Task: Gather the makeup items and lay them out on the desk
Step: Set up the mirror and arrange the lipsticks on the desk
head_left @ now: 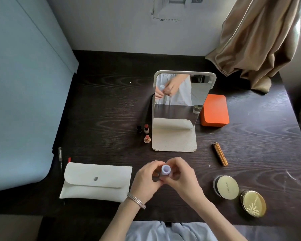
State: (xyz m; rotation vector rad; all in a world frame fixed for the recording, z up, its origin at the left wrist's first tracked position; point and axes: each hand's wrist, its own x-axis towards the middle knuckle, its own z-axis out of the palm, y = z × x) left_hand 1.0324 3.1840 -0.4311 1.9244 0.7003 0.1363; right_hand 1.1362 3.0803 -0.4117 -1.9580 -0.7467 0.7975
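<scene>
Both hands are wrapped round a small lilac bottle (166, 170) over the near middle of the dark wood desk (111, 101); left hand (146, 178) curls its fingers on the left side of it, right hand (182, 176) pinches it from the right, and the round top of the bottle points up at the camera; forearms come in from the bottom edge and meet in a V, silver bangles (136, 200) on the left wrist.

Biggest thing on the desk is the standing mirror (181, 94) behind the hands, tilted back on its cream base, hands reflected in it; then the white flap pouch (96, 181) lying flat just left of the left hand; an orange box (215, 110) sits right behind the mirror's right edge; two gold-lidded jars (227, 187) (253, 203) touch each other at the near right; a gold tube (220, 153) lies on its side between the jars and the mirror; three little lipsticks (146, 128) stand upright just beside the mirror base on its left, two of them uncapped; a pen (60, 157) lies at the desk's left edge.
</scene>
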